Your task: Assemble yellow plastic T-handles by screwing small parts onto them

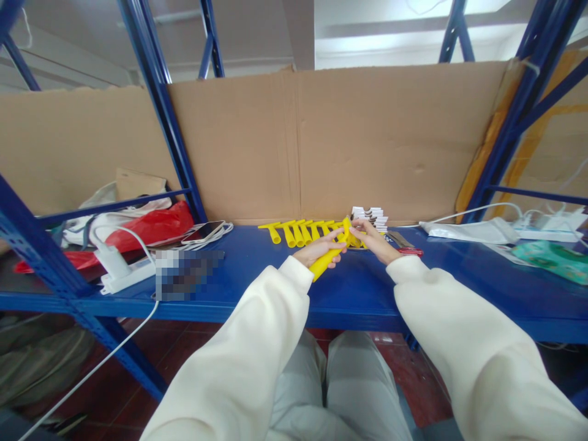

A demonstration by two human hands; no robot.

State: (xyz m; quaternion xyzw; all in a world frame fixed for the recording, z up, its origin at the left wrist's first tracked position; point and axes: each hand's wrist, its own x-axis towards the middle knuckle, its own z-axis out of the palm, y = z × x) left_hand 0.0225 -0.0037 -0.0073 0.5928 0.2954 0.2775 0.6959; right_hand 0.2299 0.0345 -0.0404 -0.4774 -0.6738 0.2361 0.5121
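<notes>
My left hand (324,248) is closed around a yellow T-shaped plastic handle (323,264), whose round grip slants down toward me. At the upper end of this handle, the fingers of my right hand (373,241) are bent in against its yellow head. Whatever lies between those fingertips is too small to make out. Behind my hands, several matching yellow T-shaped handles (301,234) lie side by side along the cardboard. More yellow pieces (356,241) show partly behind my fingers. Just beyond my right hand is a stack of small white pieces with dark edges (370,215).
A red-handled tool (410,251) lies right of my right hand on the blue shelf (266,300). Cardboard (367,141) walls off the back. Power strips (131,275), cables, a phone (210,230) and a red bag (160,223) are at left; a green packet (551,260) is at right.
</notes>
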